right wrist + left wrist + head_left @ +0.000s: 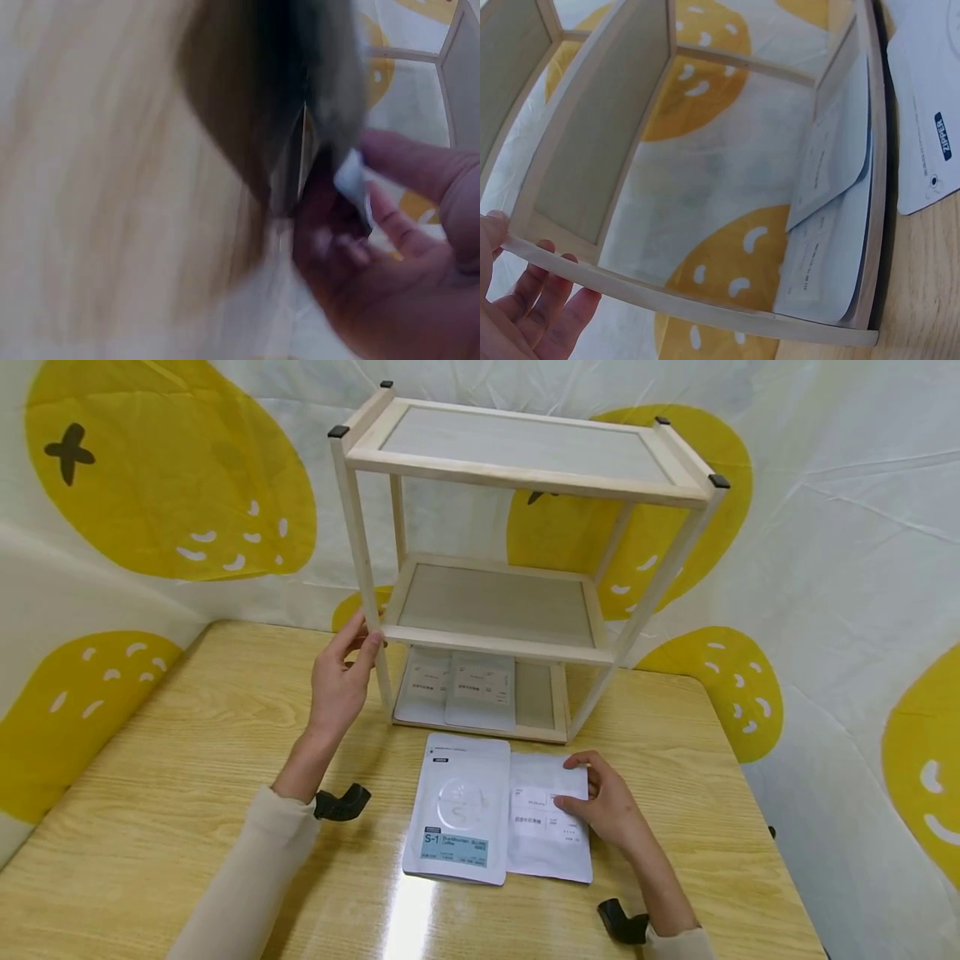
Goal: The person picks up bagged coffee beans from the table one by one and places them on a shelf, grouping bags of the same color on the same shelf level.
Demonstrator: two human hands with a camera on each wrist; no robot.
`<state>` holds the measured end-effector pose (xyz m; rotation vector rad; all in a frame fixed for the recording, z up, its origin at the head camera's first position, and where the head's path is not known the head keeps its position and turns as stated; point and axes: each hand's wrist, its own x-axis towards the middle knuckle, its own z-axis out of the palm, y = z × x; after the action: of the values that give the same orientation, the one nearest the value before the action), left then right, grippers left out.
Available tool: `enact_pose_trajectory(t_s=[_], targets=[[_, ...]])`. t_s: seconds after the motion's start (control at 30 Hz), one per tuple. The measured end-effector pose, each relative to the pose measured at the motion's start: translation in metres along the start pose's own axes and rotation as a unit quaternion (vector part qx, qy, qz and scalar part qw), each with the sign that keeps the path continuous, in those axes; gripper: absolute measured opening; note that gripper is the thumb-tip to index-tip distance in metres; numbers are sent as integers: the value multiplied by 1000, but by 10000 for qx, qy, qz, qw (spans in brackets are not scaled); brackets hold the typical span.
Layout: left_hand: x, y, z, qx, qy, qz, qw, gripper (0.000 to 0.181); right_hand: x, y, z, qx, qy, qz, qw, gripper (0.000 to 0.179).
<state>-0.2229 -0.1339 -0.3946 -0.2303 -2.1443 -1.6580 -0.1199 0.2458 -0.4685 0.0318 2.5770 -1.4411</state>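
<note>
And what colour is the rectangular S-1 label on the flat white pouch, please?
The label is light blue, clearest in the head view.

Rack (525, 479) stands on the bench (187, 760) ahead of you; cloth (825, 568) hangs behind it. On the bottom shelf (536, 693), toward your left: left packet (422, 685), with right packet (480, 685) beside it and partly over it. On the bench before the rack: S-1 pouch (459, 802), with second pouch (543, 831) immediately to its right. Your left hand (339, 681) is at the rack's left front post (358, 552); your right hand (609, 806), at the second pouch's right side.
</note>
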Motion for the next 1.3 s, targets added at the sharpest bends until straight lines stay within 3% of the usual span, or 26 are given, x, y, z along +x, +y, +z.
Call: enact_pose_trajectory(t_s=[0.27, 0.67, 1.03, 1.3], targets=[[0, 0, 0, -40, -3, 32, 10000, 42, 2, -2, -7, 619, 5, -348, 9975, 54], [0, -1, 0, 13, 4, 5, 10000, 43, 1, -14, -12, 888, 950, -325, 9910, 42], [-1, 0, 1, 35, 22, -19, 10000, 42, 16, -21, 5, 1938, 1189, -385, 9730, 44], [-1, 0, 1, -3, 21, 9, 10000, 43, 30, -24, 19, 1955, 1188, -611, 9716, 44]])
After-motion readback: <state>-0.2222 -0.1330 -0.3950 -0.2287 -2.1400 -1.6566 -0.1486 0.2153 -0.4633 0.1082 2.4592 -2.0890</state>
